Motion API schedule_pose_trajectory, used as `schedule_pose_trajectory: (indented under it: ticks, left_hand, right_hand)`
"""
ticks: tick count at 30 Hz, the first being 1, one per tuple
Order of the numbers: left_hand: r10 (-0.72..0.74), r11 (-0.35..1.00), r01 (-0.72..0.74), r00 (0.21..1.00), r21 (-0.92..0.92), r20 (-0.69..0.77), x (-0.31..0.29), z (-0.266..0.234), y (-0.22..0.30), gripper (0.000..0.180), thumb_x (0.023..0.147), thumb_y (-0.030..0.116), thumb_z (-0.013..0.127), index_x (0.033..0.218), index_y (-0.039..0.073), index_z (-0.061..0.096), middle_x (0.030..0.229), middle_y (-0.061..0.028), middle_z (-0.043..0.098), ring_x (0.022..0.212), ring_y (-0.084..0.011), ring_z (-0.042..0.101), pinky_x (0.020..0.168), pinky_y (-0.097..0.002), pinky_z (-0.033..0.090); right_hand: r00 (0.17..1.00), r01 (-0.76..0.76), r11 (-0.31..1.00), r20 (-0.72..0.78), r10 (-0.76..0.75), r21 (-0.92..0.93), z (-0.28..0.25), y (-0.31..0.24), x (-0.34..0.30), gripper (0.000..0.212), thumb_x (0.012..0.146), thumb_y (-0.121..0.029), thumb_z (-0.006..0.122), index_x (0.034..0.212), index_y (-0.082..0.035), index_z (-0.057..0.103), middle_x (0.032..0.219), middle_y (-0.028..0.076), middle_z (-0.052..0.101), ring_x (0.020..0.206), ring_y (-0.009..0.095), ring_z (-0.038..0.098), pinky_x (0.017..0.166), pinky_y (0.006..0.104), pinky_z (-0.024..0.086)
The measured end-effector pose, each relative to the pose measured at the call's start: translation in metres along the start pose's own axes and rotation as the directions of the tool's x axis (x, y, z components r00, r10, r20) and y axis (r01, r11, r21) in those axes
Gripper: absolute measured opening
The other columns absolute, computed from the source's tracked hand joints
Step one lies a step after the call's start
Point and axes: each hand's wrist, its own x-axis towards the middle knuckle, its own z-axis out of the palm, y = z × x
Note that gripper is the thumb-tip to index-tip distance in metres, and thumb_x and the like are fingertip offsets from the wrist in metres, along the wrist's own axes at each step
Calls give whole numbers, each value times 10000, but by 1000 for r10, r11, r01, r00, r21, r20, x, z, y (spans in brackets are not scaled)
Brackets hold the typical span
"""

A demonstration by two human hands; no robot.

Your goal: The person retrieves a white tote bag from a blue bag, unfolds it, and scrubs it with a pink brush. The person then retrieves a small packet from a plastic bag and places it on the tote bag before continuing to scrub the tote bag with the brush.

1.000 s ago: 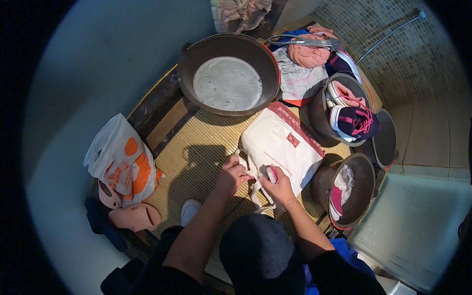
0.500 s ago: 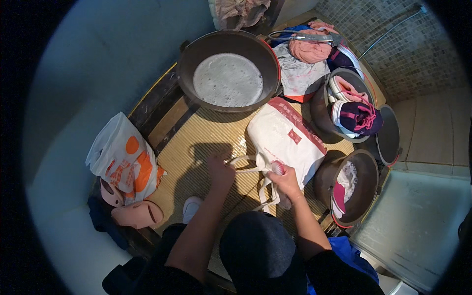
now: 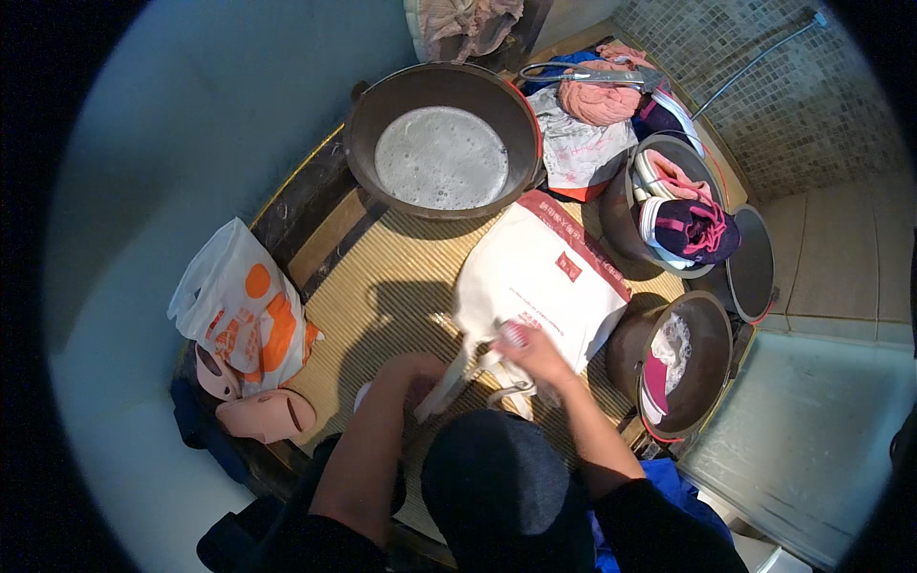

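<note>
A white cloth tote bag (image 3: pixel 521 263) with a dark red band lies flat on the ribbed mat. My right hand (image 3: pixel 540 358) is closed round a small brush (image 3: pixel 513 333) with pale pink and white bristles, over the bag's near end. Its outline is blurred. At the bag's near left corner, my left hand (image 3: pixel 420 374) is closed by a pale strap (image 3: pixel 445 387) that stretches from the bag toward it; the fingers are mostly hidden. Another strap (image 3: pixel 516 393) hangs loose below my right hand.
A large dark basin (image 3: pixel 358 153) of sudsy water stands beyond the bag. Right of it are a bucket (image 3: pixel 621 215) with sneakers and a bucket (image 3: pixel 626 349) with wet items. Left lie a plastic bag (image 3: pixel 239 296) and pink slippers (image 3: pixel 267 416). Clothes (image 3: pixel 583 143) are piled behind.
My left hand has moved down toward me, drawing the strap along. The bag has spread flatter and shifted slightly left. My right hand with the brush has moved a little left.
</note>
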Motion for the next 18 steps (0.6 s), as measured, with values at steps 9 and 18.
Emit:
schedule_pose_trajectory:
  ticks: [9, 18]
  left_hand:
    - [868, 494, -202, 48, 846, -495, 25, 36, 22, 321, 801, 274, 601, 1007, 29, 604, 892, -175, 574, 853, -351, 555, 800, -446, 435]
    - [980, 178, -269, 133, 947, -147, 67, 44, -24, 105, 735, 132, 539, 782, 51, 587, 830, -125, 545, 882, -286, 522, 795, -377, 455]
  right_hand:
    - [740, 272, 899, -522, -423, -343, 15, 38, 40, 450, 962, -296, 434, 1292, 9, 415, 1059, 257, 536, 1016, 384, 526, 878, 431, 435]
    - [787, 55, 610, -342, -514, -790, 41, 18, 59, 484, 909, -251, 495, 1348, -63, 416, 917, 214, 547, 834, 362, 527, 809, 447, 447]
